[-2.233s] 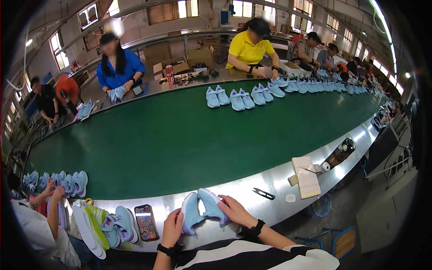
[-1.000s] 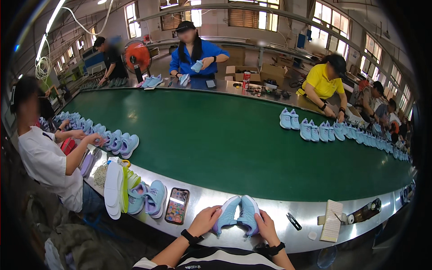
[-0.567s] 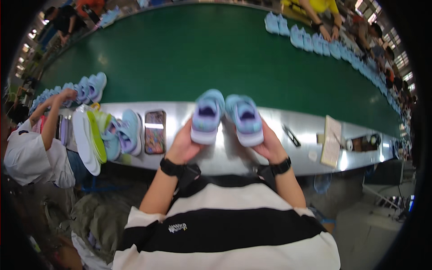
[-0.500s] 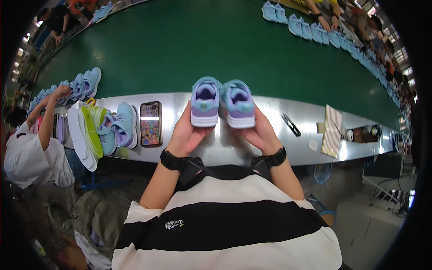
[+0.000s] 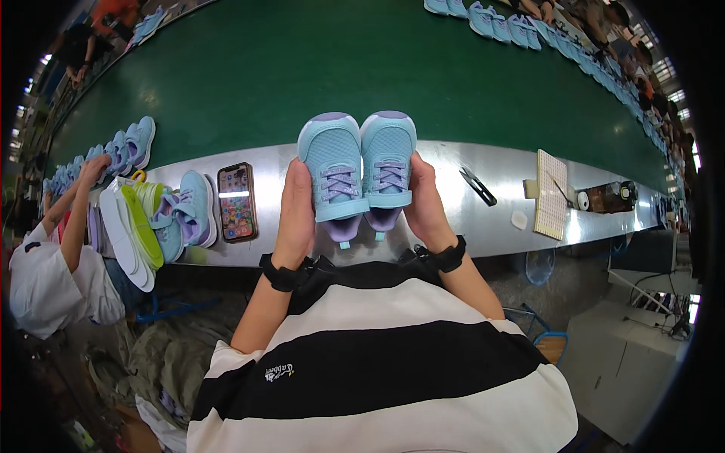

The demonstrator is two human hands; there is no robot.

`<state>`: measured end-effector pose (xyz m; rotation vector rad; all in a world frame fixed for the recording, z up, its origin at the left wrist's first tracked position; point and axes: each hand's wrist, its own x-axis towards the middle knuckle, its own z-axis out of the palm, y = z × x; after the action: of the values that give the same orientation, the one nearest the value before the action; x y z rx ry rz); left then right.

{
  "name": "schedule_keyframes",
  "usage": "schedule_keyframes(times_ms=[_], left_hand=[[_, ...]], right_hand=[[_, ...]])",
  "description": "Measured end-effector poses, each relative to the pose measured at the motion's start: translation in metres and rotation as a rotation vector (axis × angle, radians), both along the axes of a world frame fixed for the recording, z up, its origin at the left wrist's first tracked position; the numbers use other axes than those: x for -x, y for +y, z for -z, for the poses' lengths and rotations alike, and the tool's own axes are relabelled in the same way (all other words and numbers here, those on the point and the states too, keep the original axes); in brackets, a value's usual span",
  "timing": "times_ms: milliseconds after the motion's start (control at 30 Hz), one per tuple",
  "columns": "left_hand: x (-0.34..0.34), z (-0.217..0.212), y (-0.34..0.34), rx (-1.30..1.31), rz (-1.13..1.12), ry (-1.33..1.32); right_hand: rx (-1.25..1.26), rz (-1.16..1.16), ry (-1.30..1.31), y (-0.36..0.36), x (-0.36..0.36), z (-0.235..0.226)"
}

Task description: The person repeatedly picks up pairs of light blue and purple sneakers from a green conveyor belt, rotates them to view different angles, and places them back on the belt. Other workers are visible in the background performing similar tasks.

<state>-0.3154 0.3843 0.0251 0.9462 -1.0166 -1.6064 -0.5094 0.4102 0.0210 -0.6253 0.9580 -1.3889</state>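
Side by side in front of me are two light blue children's sneakers with lilac laces and lining, toes pointing away and uppers facing me. My left hand [image 5: 296, 211] is closed round the outer side of the left sneaker [image 5: 334, 177]. Against the outer side of the right sneaker [image 5: 389, 170], my right hand [image 5: 427, 204] is closed the same way. Both shoes are held up over the metal table edge, touching or nearly touching each other. Most of my fingers are hidden behind the shoes.
A phone [image 5: 237, 202] lies left of my hands, beside another sneaker pair [image 5: 195, 210] and white and lime insoles [image 5: 136, 234]. To the right are black thread snips [image 5: 479, 187], a notepad [image 5: 552, 196] and a dark bottle [image 5: 610, 198]. Shoe rows line the green belt [image 5: 272, 68]; a co-worker [image 5: 64, 264] sits left.
The sneakers have been tipped from heels toward me to toes up and away, so their tops now show. Both hands stay on them. The shoes at the far right have shifted in view.
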Motion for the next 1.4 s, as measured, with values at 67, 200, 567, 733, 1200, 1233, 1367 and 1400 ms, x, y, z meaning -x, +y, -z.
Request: schedule_keyframes(times_ms=[67, 200, 567, 733, 1200, 1233, 1367, 1400], left_hand=[[0.002, 0.001, 0.006, -0.007, -0.007, 0.074], [-0.007, -0.005, 0.008, -0.155, 0.111, 0.266], [-0.021, -0.006, 0.011, -0.231, 0.203, 0.334], [-0.036, 0.015, 0.001, -0.419, 0.101, 0.305], [-0.039, 0.043, 0.012, -0.109, 0.079, -0.725], [-0.041, 0.044, 0.018, -0.194, 0.110, -0.581], [-0.034, 0.054, 0.021, -0.083, 0.087, -0.398], [-0.031, 0.055, 0.017, -0.050, 0.063, -0.396]], right_hand=[[0.045, -0.014, -0.085, 0.003, 0.002, 0.006], [0.032, -0.054, -0.220, 0.007, 0.008, 0.011], [-0.003, -0.083, -0.412, 0.011, 0.009, 0.013], [-0.015, -0.153, -0.475, 0.012, 0.021, 0.019], [0.310, 0.040, 1.309, 0.025, 0.032, 0.027], [0.362, -0.022, 1.295, 0.026, 0.035, 0.024], [0.772, -0.288, 1.468, 0.006, 0.041, 0.003], [0.878, -0.368, 1.509, -0.001, 0.038, -0.002]])
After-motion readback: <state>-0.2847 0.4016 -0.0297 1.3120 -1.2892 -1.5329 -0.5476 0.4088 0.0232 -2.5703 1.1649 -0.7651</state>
